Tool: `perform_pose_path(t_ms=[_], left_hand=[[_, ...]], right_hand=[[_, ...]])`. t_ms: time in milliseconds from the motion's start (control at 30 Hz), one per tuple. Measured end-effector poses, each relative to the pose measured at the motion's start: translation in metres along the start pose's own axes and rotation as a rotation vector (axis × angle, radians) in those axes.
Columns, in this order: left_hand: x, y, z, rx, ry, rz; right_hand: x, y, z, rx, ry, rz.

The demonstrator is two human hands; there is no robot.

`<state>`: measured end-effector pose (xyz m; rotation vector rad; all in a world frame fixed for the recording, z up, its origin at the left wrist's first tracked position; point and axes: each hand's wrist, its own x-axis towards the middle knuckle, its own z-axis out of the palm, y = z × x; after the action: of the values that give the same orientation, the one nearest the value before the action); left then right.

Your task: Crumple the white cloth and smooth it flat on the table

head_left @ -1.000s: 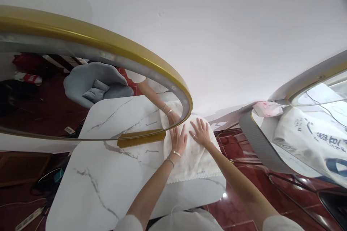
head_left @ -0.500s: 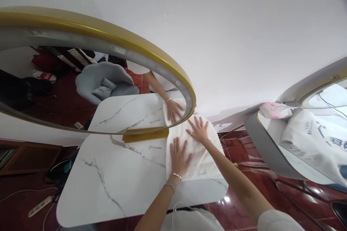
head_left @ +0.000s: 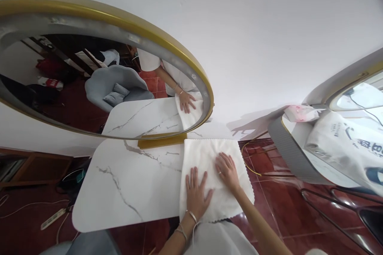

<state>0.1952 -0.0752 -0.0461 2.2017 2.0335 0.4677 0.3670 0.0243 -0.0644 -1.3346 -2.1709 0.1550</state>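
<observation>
White cloth (head_left: pixel 203 155) lies spread flat over the right end of the marble tabletop (head_left: pixel 128 183), and its pinked near edge reaches the tabletop's near rim. The left hand (head_left: pixel 196 192) rests palm down on the near part of the cloth with fingers splayed wide, gripping nothing; bracelets sit at its wrist. The right hand (head_left: pixel 227 169) lies just beside it, a little farther and to the right, also flat and wide open on the fabric, with a ring on one finger. At the far edge stands an oval mirror (head_left: pixel 167 44) with a gold rim, which reflects the cloth and a hand. A white bag (head_left: pixel 344 143) sits well apart at the right, above the red tile floor (head_left: pixel 269 203).
</observation>
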Motion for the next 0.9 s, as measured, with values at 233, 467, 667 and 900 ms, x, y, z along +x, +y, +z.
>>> perform_pose_path(t_ms=[233,467,667,900], left_hand=[[-0.015,-0.004,-0.01,-0.015,-0.024,0.086],[0.002,-0.01,-0.007,-0.027,-0.027,0.109],[0.065,-0.021,0.006,-0.026,0.077,-0.079],[0.125,-0.04,0.018,-0.008,0.095,-0.105]], right_hand=[[-0.071,-0.019,-0.024,-0.288,-0.121,0.219],[-0.04,-0.012,-0.015,-0.369,-0.169,0.227],[0.013,0.01,-0.003,-0.345,-0.114,0.22],[0.038,0.021,0.016,-0.322,-0.105,0.17]])
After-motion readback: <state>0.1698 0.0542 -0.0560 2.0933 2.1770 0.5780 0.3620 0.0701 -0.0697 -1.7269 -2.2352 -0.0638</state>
